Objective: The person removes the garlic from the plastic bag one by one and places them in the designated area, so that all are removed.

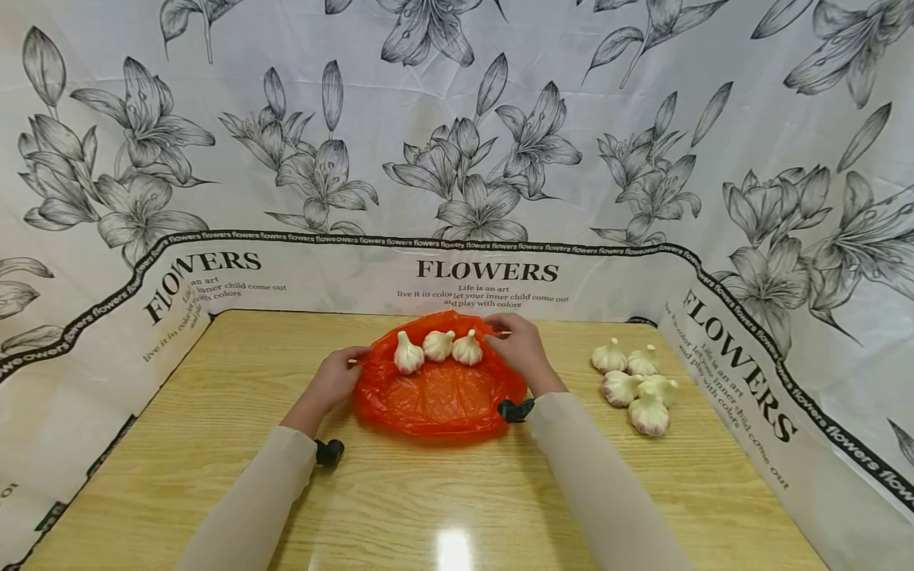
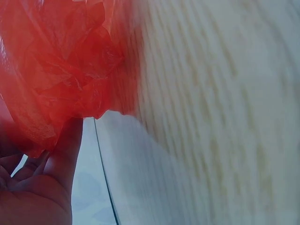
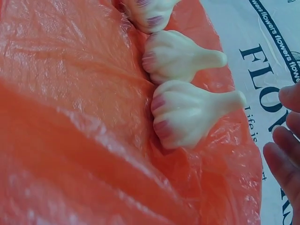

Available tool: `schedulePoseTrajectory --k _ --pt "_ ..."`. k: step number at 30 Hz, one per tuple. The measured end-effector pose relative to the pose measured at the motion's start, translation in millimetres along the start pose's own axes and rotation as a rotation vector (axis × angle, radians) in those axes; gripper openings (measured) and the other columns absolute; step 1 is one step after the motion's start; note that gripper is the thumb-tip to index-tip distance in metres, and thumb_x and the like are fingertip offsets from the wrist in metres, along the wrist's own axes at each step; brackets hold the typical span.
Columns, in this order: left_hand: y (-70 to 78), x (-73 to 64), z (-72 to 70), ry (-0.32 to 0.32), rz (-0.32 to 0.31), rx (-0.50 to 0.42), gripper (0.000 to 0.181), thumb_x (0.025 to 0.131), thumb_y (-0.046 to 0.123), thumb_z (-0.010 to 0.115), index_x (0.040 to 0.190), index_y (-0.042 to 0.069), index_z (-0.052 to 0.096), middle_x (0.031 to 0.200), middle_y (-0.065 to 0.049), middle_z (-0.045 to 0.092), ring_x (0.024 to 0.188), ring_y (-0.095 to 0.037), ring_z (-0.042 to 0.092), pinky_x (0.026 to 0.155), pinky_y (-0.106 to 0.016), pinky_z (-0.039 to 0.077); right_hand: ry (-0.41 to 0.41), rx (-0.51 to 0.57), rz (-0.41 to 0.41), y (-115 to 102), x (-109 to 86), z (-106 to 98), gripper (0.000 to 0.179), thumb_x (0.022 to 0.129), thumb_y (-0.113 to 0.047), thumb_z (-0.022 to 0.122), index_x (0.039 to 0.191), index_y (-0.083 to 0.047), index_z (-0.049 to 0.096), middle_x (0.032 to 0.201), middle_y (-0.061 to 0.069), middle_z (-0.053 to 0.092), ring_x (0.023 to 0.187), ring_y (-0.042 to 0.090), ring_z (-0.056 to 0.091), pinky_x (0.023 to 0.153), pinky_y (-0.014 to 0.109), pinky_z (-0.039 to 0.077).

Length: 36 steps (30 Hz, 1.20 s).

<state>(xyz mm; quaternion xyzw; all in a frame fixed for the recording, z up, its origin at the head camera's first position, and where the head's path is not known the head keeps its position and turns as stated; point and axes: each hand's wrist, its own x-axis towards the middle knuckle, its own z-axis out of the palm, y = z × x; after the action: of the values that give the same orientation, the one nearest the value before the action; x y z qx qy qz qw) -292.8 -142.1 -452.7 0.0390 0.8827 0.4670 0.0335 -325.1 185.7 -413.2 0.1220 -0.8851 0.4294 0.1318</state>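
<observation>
A red plastic bag lies spread on the wooden table, its rim raised around three garlic bulbs. The left bulb, the middle bulb and the right bulb stand in a row along its far side, stems up. At the bag's left edge my left hand pinches the plastic; in the left wrist view the thumb presses against the film. My right hand is by the far right rim. In the right wrist view its fingers are loosely extended, apart from the bulbs.
Several more garlic bulbs sit grouped on the table's right side. A flower-printed cloth walls the table at the back and both sides. Dark wrist mounts sit at both cuffs.
</observation>
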Motion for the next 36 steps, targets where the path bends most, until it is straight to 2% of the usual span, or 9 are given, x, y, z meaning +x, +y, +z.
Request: schedulePoseTrajectory --k 12,25,32,36 --pt "-0.7 0.9 0.7 0.002 -0.007 0.0 0.042 0.099 0.005 0.041 0.139 0.008 0.051 0.14 -0.017 0.051 0.123 -0.033 0.051 0.101 -0.047 0.049 -0.014 -0.036 0.061 -1.2 9.1 20.5 0.029 0.087 -0.012 0.068 0.115 -0.006 0.068 0.116 0.011 0.064 0.106 0.028 0.06 0.093 0.043 0.053" --pt "0.2 1.1 1.8 0.003 -0.005 0.005 0.042 0.098 0.005 0.042 0.139 0.007 0.052 0.139 -0.017 0.052 0.122 -0.034 0.053 0.1 -0.046 0.05 -0.083 -0.195 0.013 2.3 14.9 36.0 0.027 0.089 -0.012 0.066 0.116 -0.007 0.068 0.117 0.011 0.064 0.101 0.027 0.06 0.089 0.042 0.053" --pt "0.9 -0.3 1.8 0.013 -0.01 0.008 0.042 0.098 0.005 0.042 0.139 0.008 0.052 0.139 -0.016 0.052 0.121 -0.033 0.053 0.1 -0.046 0.05 -0.099 -0.241 0.006 3.3 13.5 39.3 0.021 0.09 -0.011 0.065 0.109 -0.006 0.07 0.103 0.009 0.066 0.09 0.025 0.058 0.084 0.039 0.053" --pt "1.1 -1.2 1.4 0.014 -0.016 0.009 0.042 0.098 0.005 0.042 0.139 0.008 0.052 0.139 -0.016 0.052 0.122 -0.033 0.053 0.1 -0.046 0.05 -0.098 -0.25 0.002 2.7 12.4 39.3 0.019 0.09 -0.011 0.065 0.108 -0.006 0.07 0.102 0.009 0.067 0.09 0.026 0.059 0.085 0.039 0.053"
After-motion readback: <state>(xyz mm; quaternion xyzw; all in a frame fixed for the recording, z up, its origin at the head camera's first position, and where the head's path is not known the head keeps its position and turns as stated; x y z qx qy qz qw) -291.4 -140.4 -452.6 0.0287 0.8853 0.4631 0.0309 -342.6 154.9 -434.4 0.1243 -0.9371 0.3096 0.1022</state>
